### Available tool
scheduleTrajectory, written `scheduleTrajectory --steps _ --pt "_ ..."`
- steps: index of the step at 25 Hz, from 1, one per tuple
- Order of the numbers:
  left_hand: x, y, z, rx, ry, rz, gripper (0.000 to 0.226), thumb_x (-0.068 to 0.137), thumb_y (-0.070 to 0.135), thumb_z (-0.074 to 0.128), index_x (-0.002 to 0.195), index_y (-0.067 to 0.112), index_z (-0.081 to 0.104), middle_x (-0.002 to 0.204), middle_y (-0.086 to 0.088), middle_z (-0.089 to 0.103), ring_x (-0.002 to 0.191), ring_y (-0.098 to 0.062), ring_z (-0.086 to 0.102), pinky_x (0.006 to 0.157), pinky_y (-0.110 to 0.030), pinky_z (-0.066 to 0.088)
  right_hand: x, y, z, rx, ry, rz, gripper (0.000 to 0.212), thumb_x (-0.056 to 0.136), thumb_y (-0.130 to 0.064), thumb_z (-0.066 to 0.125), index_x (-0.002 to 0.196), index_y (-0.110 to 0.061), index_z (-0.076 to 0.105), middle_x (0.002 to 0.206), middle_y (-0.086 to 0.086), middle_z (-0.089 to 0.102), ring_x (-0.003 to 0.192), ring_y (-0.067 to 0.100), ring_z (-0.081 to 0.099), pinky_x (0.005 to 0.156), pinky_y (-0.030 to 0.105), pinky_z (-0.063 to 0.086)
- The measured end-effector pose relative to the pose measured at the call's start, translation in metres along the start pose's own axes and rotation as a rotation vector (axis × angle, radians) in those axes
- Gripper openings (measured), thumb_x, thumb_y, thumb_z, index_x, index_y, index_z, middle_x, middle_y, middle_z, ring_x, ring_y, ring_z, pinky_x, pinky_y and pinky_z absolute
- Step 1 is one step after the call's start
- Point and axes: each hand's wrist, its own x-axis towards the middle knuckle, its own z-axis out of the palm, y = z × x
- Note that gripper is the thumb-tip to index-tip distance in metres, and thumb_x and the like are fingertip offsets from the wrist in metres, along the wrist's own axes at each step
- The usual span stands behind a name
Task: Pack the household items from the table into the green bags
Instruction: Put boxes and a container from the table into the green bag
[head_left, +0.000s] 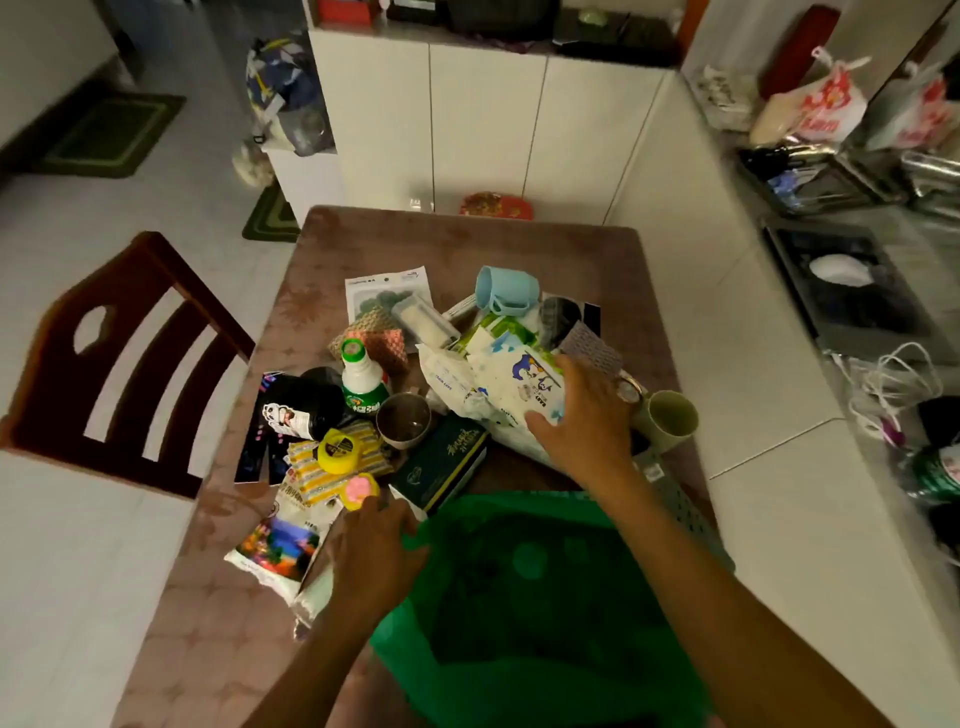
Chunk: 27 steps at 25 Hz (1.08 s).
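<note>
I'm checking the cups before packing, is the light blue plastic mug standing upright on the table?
No, the light blue plastic mug lies tipped on its side atop the pile, its open mouth facing left.

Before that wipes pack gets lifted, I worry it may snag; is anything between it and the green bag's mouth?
Nothing tall, it seems. The right hand rests on the wipes pack; only a dark green box lies low to the left of the path to the green bag, which the left hand holds.

White tile floor (171, 218), white cabinets (483, 130), dark chair (119, 364).
</note>
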Motion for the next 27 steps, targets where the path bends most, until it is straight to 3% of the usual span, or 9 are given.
scheduleTrajectory --steps 5,8,10,12,16,19,22,25,27 --pt "-0.003 -0.017 0.037 0.08 -0.17 0.14 0.015 0.081 0.017 0.073 0.096 0.016 0.073 0.105 -0.003 0.065 0.098 -0.02 0.063 0.077 -0.028 0.05 0.072 0.009 0.051 -0.067 -0.446 0.097 0.11 0.071 -0.059 0.073 0.152 -0.02 0.01 0.157 0.01 0.027 0.14 0.035 0.032 0.109 0.051 0.035" --pt "-0.003 -0.017 0.049 0.167 -0.185 0.092 0.031 0.08 0.024 0.076 0.108 0.011 0.068 0.104 -0.007 0.069 0.095 -0.02 0.068 0.075 -0.028 0.055 0.073 0.013 0.057 -0.021 -0.361 0.057 0.096 0.067 -0.052 0.077 0.142 -0.017 0.029 0.141 0.009 0.048 0.125 0.032 0.05 0.098 0.048 0.047" --pt "-0.007 -0.016 0.053 0.142 -0.288 0.005 0.043 0.089 0.029 0.064 0.128 0.012 0.055 0.122 -0.007 0.061 0.111 -0.022 0.06 0.086 -0.028 0.048 0.063 0.016 0.044 0.267 -0.246 0.105 0.081 0.066 -0.039 0.081 0.133 -0.018 0.04 0.128 0.003 0.058 0.112 0.022 0.06 0.087 0.04 0.055" --pt "-0.007 -0.017 0.054 0.032 -0.229 0.002 0.042 0.088 0.021 0.064 0.13 0.017 0.057 0.119 -0.005 0.064 0.104 -0.021 0.063 0.081 -0.023 0.047 0.027 0.026 0.021 0.579 -0.164 0.165 0.074 0.065 -0.035 0.083 0.128 -0.024 0.047 0.12 -0.006 0.064 0.097 0.001 0.065 0.071 0.02 0.057" --pt "-0.012 -0.012 0.045 -0.215 -0.001 -0.028 0.042 0.082 0.003 0.067 0.121 0.02 0.067 0.105 -0.006 0.071 0.082 -0.016 0.065 0.078 -0.028 0.054 -0.089 0.038 0.0 0.827 -0.422 0.342 0.063 0.052 -0.05 0.084 0.108 -0.047 0.056 0.099 -0.024 0.07 0.084 -0.007 0.068 0.056 0.012 0.054" --pt "-0.016 -0.01 0.042 -0.358 -0.014 0.003 0.052 0.082 -0.002 0.067 0.129 0.02 0.06 0.113 -0.003 0.063 0.089 -0.011 0.058 0.08 -0.019 0.048 -0.15 0.024 0.032 0.534 -0.596 0.427 0.057 0.058 -0.053 0.081 0.105 -0.04 0.05 0.102 -0.017 0.067 0.088 0.003 0.067 0.069 0.024 0.057" --pt "-0.02 -0.01 0.039 -0.362 -0.104 0.037 0.061 0.085 -0.003 0.062 0.14 0.019 0.048 0.13 -0.004 0.052 0.106 -0.016 0.057 0.081 -0.013 0.047 -0.171 0.011 0.069 0.189 -0.654 0.378 0.071 0.066 -0.057 0.074 0.121 -0.03 0.039 0.115 -0.004 0.06 0.102 0.018 0.06 0.078 0.029 0.053" --pt "-0.022 -0.007 0.035 -0.364 -0.075 0.049 0.063 0.085 -0.004 0.06 0.143 0.016 0.044 0.138 -0.009 0.051 0.116 -0.022 0.056 0.091 -0.014 0.043 -0.172 0.008 0.093 0.215 -0.805 0.442 0.081 0.075 -0.045 0.074 0.139 -0.019 0.032 0.136 0.006 0.055 0.12 0.025 0.056 0.096 0.034 0.049" --pt "-0.023 -0.005 0.033 -0.344 -0.047 0.087 0.064 0.085 -0.002 0.061 0.144 0.018 0.043 0.137 -0.008 0.052 0.104 -0.02 0.061 0.08 -0.006 0.044 -0.168 0.006 0.088 0.238 -0.918 0.334 0.075 0.077 -0.05 0.071 0.14 -0.024 0.038 0.137 0.003 0.055 0.122 0.022 0.056 0.098 0.033 0.048"
